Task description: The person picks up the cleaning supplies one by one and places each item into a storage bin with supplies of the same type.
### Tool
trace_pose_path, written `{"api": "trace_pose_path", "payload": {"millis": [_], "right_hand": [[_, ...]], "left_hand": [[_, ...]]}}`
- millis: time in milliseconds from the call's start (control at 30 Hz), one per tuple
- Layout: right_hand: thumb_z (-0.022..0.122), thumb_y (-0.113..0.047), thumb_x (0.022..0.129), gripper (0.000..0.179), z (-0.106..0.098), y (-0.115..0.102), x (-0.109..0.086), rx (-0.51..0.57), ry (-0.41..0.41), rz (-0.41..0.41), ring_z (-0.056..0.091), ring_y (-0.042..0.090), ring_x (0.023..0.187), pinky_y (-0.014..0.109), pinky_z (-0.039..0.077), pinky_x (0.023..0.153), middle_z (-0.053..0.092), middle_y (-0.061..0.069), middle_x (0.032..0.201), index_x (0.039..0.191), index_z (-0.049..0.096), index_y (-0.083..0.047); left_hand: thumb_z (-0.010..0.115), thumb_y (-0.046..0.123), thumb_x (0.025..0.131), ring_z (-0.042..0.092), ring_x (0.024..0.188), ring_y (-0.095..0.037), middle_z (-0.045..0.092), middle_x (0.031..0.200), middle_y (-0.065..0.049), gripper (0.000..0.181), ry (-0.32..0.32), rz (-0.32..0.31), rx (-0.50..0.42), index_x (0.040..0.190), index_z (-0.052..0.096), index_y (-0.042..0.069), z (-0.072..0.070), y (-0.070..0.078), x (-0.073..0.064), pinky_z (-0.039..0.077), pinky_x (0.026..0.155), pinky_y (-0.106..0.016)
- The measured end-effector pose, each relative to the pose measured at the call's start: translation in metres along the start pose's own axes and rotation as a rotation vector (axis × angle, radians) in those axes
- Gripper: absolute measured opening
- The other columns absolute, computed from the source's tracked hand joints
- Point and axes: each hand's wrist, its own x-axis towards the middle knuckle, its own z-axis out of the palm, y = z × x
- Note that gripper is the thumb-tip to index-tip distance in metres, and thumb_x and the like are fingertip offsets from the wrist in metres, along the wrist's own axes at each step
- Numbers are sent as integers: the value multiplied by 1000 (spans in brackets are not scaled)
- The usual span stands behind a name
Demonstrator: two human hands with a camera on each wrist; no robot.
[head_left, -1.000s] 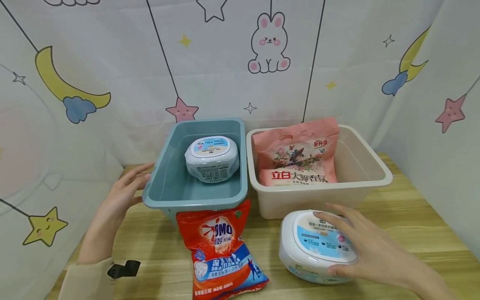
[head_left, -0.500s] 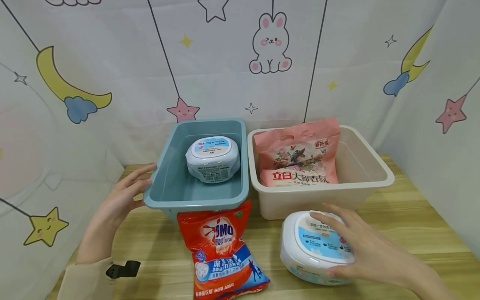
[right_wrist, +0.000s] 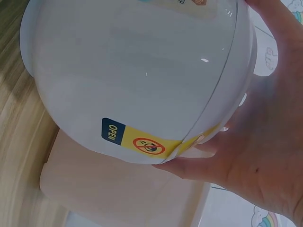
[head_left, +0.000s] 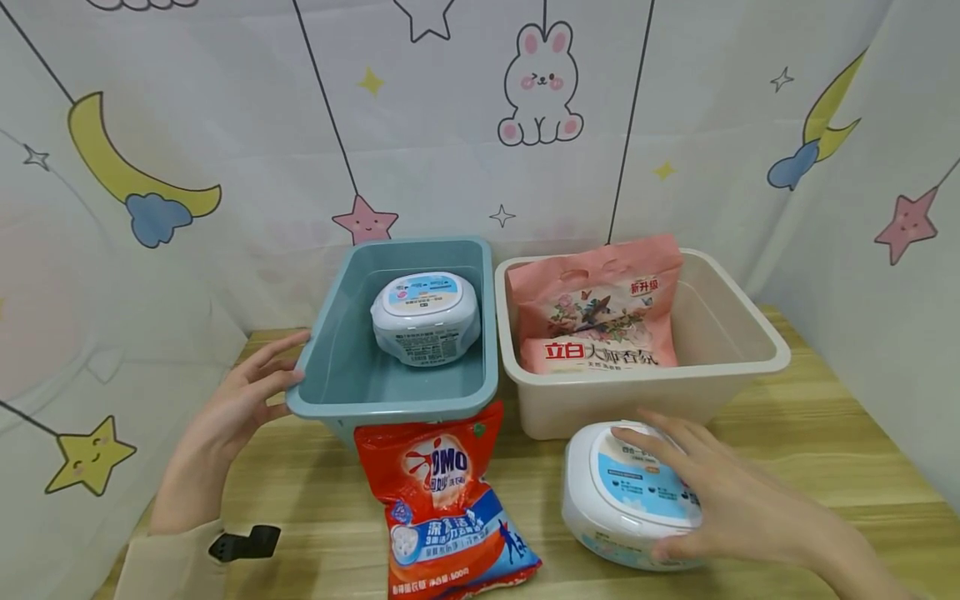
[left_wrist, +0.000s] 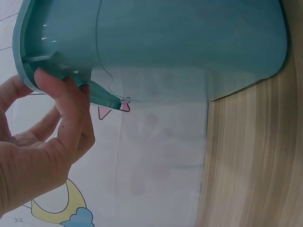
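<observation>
In the head view, my left hand (head_left: pixel 243 400) is at the left rim of a blue plastic bin (head_left: pixel 322 367). The left wrist view shows its fingers curled under the rim, pinching it. My right hand (head_left: pixel 720 492) grips a white laundry-pod tub (head_left: pixel 592 508) with a blue label, thumb on the near side and fingers over the far side. Seen from the right wrist, the same tub (right_wrist: pixel 137 80) fills much of the picture, and the palm side hides part of its lid. A similar tub (head_left: pixel 427 321) sits inside the blue bin.
A red OMO washing powder bag (head_left: pixel 446 508) lies in front of the blue bin. To its right, a cream bin (head_left: pixel 720 333) holds a pink washing powder bag (head_left: pixel 600 308). All stand on a wooden table (head_left: pixel 825 467) before a printed curtain (head_left: pixel 442 150).
My right hand has shifted slightly left over the tub, covering more of its label. My left hand stays at the blue bin's rim; the bags and bins have not moved noticeably.
</observation>
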Motion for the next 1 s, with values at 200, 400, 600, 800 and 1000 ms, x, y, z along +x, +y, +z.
{"api": "trace_pose_path", "payload": {"millis": [200,400,600,800,1000], "right_hand": [[69,-78,61,102,1,1,1,42,-49,12,36,27,133,54,45,93,28,1,155,148,27,-44],[75,-74,58,107,3,1,2,38,-48,9,36,30,133,55,44,94,27,2,155,148,26,-44],[77,-72,58,107,5,0,3,36,-61,20,36,30,132,58,42,95,25,3,156,148,25,-44],[75,-72,60,105,3,-1,3,55,-111,53,34,32,134,62,41,95,21,2,158,148,23,-47],[75,-70,62,102,2,-2,3,53,-133,59,35,32,133,63,40,95,22,2,157,147,23,-48]], "left_hand": [[55,15,98,61,92,-6,54,111,9,53,-13,23,-30,147,38,23,-1,-2,0,56,75,-26],[53,13,98,64,91,-7,56,111,8,52,-39,39,-53,147,37,21,-2,-4,0,57,75,-27],[52,8,98,66,88,-8,58,111,6,50,-57,59,-114,145,40,20,-2,-6,-1,57,74,-26],[51,7,98,67,90,-7,59,113,8,51,-57,76,-150,146,40,20,-1,-9,-2,57,74,-25],[49,5,99,68,90,-7,60,113,8,49,-62,113,-179,145,43,20,-1,-11,-4,57,75,-25]]}}
